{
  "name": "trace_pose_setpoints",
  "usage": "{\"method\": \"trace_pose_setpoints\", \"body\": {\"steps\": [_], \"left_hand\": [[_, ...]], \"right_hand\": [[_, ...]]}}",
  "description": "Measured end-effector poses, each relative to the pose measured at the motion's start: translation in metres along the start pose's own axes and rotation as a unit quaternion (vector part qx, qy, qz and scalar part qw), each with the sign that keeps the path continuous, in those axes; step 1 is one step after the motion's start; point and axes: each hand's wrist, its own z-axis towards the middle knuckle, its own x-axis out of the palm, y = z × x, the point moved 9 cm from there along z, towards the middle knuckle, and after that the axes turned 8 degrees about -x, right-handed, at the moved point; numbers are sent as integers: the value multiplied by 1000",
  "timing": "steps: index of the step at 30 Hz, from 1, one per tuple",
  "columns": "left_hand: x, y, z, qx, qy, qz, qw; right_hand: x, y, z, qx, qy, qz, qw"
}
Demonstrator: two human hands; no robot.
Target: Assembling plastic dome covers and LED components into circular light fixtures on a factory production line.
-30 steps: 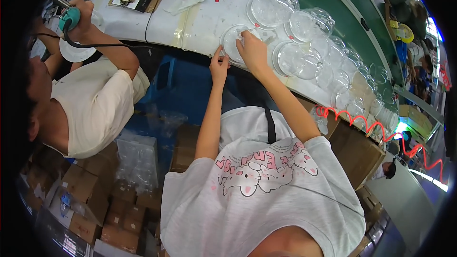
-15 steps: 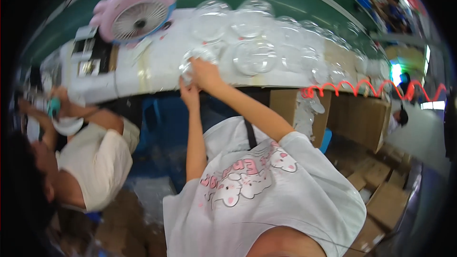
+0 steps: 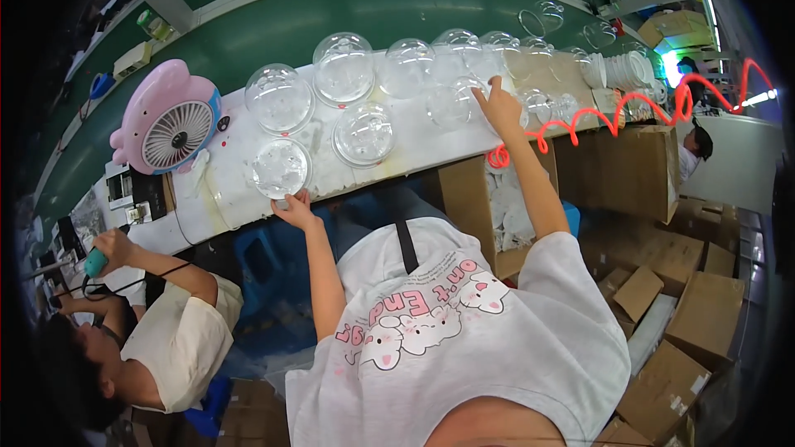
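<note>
My left hand [image 3: 296, 209] is at the bench's front edge, fingers closed on the near rim of a clear, shallow round dome [image 3: 280, 167] lying on the white surface. Further right, my right hand [image 3: 502, 112] is stretched over the bench with thumb and forefinger apart and nothing seen between them. Nearest to its fingertips is a clear dome [image 3: 452, 104]. Behind my left hand sit two larger clear domes, one at the left [image 3: 280, 99] and one further back [image 3: 343, 70]. Another clear dome [image 3: 363, 134] stands between my hands.
A pink fan [image 3: 166, 120] stands at the bench's left. A coiled red hose [image 3: 617, 122] hangs across the front right, near stacked white discs [image 3: 629, 70]. Open cardboard boxes [image 3: 613, 167] stand below. At my left, a co-worker [image 3: 178, 335] holds a teal-handled tool [image 3: 95, 262].
My hands were together over one clear round piece; now they are apart. My right hand has moved right to the farther domes, while my left stays at the near piece. The view has shifted.
</note>
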Motion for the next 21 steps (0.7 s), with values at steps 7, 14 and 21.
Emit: {"method": "trace_pose_setpoints", "body": {"steps": [7, 14, 21], "left_hand": [[-1, 21, 0, -61, 32, -98, 993], [-34, 0, 1, -59, 74, -55, 994], [-71, -35, 6, -11, 70, -29, 997]], "right_hand": [[17, 2, 0, -69, -44, 118, 990], [-96, -1, -67, -61, -207, 214, 953], [-202, 156, -115, -179, -181, 399, 881]]}}
